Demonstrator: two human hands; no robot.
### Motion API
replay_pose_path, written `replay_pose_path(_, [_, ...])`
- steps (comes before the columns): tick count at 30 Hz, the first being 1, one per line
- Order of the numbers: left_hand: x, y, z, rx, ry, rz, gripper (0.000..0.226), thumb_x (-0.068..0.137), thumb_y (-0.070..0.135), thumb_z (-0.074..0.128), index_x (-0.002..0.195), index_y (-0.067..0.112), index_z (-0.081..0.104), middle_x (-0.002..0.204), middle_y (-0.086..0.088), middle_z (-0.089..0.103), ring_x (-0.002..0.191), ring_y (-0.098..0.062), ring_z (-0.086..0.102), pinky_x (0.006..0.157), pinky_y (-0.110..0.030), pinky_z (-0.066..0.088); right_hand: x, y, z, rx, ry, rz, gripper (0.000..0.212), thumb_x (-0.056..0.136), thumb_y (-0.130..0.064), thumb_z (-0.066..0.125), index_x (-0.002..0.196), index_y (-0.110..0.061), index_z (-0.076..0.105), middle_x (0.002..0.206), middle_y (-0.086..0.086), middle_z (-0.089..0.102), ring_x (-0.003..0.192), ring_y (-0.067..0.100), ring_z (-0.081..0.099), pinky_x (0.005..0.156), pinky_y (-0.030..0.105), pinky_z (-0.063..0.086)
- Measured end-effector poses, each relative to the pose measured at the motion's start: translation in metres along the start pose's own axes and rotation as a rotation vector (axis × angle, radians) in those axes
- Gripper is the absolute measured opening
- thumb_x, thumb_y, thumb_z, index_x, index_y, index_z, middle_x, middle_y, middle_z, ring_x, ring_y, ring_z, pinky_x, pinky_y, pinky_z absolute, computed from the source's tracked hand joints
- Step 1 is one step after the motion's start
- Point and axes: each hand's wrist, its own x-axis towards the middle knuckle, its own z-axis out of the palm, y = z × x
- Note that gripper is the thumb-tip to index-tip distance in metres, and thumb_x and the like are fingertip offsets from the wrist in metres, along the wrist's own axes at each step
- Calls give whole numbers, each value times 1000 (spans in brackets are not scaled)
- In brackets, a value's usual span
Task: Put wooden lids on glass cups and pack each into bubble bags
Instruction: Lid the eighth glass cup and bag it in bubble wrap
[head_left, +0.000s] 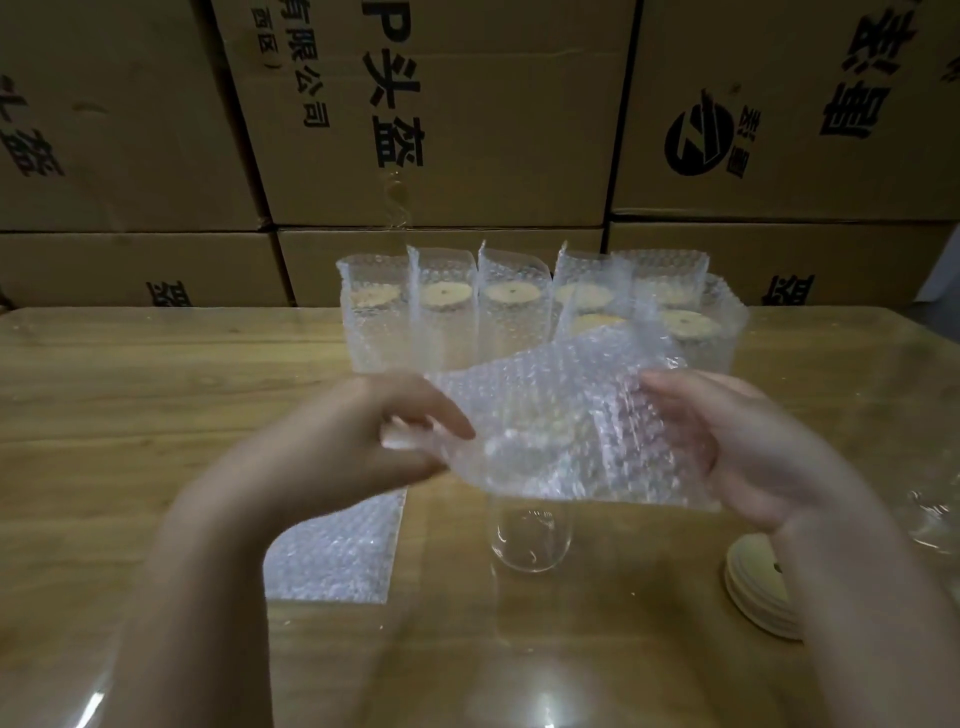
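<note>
Both hands hold a bubble bag (566, 431) above a glass cup (530, 538) on the table (156, 395): left hand (363, 441) pinches its edge, right hand (737, 441) grips the other side, fingers loosely curled

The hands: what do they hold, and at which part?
Both hold one bubble bag above the glass cup: left hand pinches its left edge, right hand grips its right edge.

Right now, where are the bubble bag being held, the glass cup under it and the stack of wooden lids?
bubble bag (561, 436): head view, middle of the sheet.
glass cup (532, 540): head view, lower wall below the bag.
stack of wooden lids (761, 587): head view, top lid's face.
</note>
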Motion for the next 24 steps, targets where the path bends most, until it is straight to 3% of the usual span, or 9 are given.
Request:
replay_pose_path(2, [-3, 0, -1, 86, -186, -109, 39, 66, 69, 60, 100, 51, 65, 103, 41, 58, 99, 18, 52, 90, -21, 47, -1, -1, -3, -29, -38, -24, 30, 64, -31, 69, 83, -9, 72, 78, 7, 72, 62, 13, 67, 54, 22, 54])
replay_pose_path(5, [-6, 4, -2, 51, -222, -144, 60, 57, 90, 47, 99, 50, 65, 99, 45, 58, 96, 19, 54, 84, -18, 48, -3, -2, 2, -53, -78, -101, 22, 63, -29, 71, 75, -12, 75, 78, 7, 74, 64, 11, 68, 55, 20, 55])
replay_pose_path(8, [-5, 16, -1, 29, -53, -103, 54, 67, 85, 41, 87, 43, 67, 90, 36, 64, 82, 10, 62, 67, -15, 49, -9, 0, 19, -142, -54, -198, 13, 59, -30, 73, 66, -20, 74, 72, 3, 73, 60, 8, 66, 51, 16, 51])
replay_pose_path(13, [-1, 40, 10, -142, 218, -86, 40, 66, 73, 49, 76, 36, 60, 80, 26, 65, 64, 3, 65, 48, -10, 41, -17, 4, 43, -484, 39, -385, 27, 70, -39, 75, 75, -18, 59, 64, -8, 67, 53, -1, 59, 48, 12, 43])
replay_pose_path(16, [0, 48, 19, -197, 391, -151, 46, 62, 78, 57, 76, 35, 50, 81, 18, 65, 65, -4, 66, 54, -26, 51, -19, 5, 57, -639, 58, -491, 35, 69, -51, 67, 75, -22, 49, 59, -13, 55, 49, -2, 47, 47, 16, 38])
replay_pose_path(19, [3, 52, 25, -146, 442, -205, 50, 61, 79, 56, 78, 33, 46, 78, 13, 63, 66, -6, 66, 64, -42, 56, -15, 1, 71, -629, -12, -513, 27, 73, -45, 65, 74, -25, 47, 62, -14, 55, 54, 0, 48, 53, 22, 41])
replay_pose_path(22, [4, 52, 23, -205, 470, -218, 37, 70, 67, 58, 76, 32, 53, 77, 14, 64, 68, -4, 66, 65, -43, 57, -12, -6, 78, -548, -64, -495, 25, 73, -45, 65, 77, -23, 54, 69, -8, 64, 66, 11, 62, 65, 41, 53])
replay_pose_path(24, [5, 48, 20, -259, 543, -227, 27, 76, 57, 60, 73, 30, 57, 76, 17, 66, 68, -4, 66, 65, -43, 57, -12, -6, 80, -464, -98, -478, 36, 72, -57, 67, 74, -24, 55, 67, -11, 61, 65, 10, 59, 65, 38, 50])
